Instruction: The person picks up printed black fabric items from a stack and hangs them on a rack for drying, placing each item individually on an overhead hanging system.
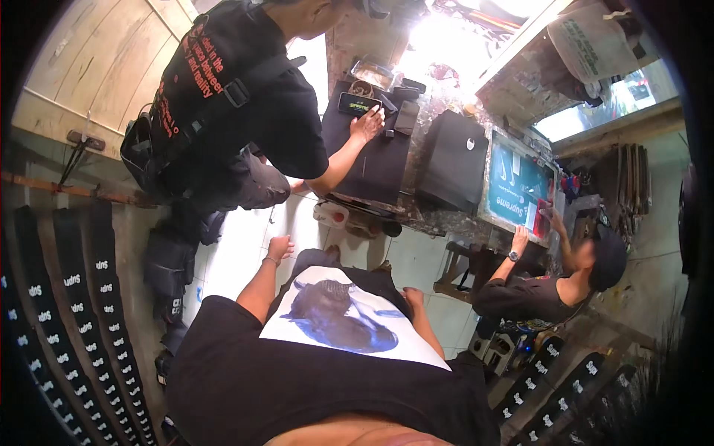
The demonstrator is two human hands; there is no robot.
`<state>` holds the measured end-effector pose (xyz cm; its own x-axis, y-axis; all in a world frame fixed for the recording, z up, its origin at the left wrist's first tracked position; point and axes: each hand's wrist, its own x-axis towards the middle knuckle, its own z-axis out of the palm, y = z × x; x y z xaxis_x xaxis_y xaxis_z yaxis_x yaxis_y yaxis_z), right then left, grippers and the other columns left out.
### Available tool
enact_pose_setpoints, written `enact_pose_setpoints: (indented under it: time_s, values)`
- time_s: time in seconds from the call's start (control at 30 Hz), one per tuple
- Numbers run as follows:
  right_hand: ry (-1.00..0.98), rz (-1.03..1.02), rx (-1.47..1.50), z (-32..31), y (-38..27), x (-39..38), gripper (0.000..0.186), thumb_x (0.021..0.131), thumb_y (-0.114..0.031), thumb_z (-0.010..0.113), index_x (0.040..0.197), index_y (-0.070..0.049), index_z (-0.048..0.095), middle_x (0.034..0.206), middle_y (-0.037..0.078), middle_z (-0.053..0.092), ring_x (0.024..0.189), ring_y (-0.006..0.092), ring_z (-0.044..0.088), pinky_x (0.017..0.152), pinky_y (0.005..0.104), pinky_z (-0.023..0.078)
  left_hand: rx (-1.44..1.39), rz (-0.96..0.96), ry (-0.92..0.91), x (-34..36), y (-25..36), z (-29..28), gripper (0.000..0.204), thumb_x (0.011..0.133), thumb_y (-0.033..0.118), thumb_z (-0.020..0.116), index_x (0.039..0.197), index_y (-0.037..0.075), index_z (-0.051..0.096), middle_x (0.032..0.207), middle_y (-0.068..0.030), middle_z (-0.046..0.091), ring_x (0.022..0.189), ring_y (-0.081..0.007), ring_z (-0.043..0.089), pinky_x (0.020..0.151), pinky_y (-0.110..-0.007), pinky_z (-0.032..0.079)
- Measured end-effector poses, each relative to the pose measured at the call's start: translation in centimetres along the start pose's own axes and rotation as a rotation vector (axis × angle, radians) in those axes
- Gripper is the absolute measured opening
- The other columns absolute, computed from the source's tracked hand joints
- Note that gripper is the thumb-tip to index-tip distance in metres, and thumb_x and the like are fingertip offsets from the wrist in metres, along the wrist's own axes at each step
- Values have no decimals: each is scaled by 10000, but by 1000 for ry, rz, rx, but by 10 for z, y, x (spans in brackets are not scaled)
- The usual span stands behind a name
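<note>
My left hand (280, 246) hangs low beside my body, fingers loosely bent and slightly apart, holding nothing. My right hand (411, 296) hangs at my other side, partly behind my body, fingers loose, with nothing visible in them. Between them is my black shirt (312, 386) with a large white and blue print (343, 320). Ahead, a worktable (454, 227) carries a black board (375, 167), a dark garment (450, 160) with a small white emblem and a teal screen frame (517, 178). Neither hand touches these.
A standing person (230, 104) in black touches a phone (361, 104) on the board. Another person (550, 293) in a cap holds the screen frame. Hanging printed black strips (74, 312) line both sides, a wooden door (89, 82) stands left, and white floor tiles (227, 256) show ahead.
</note>
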<state>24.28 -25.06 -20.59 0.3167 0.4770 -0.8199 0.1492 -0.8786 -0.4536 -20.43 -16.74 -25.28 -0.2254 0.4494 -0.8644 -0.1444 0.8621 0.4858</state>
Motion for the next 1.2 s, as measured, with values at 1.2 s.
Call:
enact_pose_setpoints:
  time_s: [1.2]
  values:
    - [29, 69, 305, 42, -10, 23, 247, 810, -142, 525, 995, 14, 573, 841, 142, 622, 666, 209, 623, 534, 320, 529, 241, 9, -154, 70, 2, 10, 302, 828, 257, 504, 1011, 30, 582, 821, -66, 645, 595, -121, 597, 439, -229, 449]
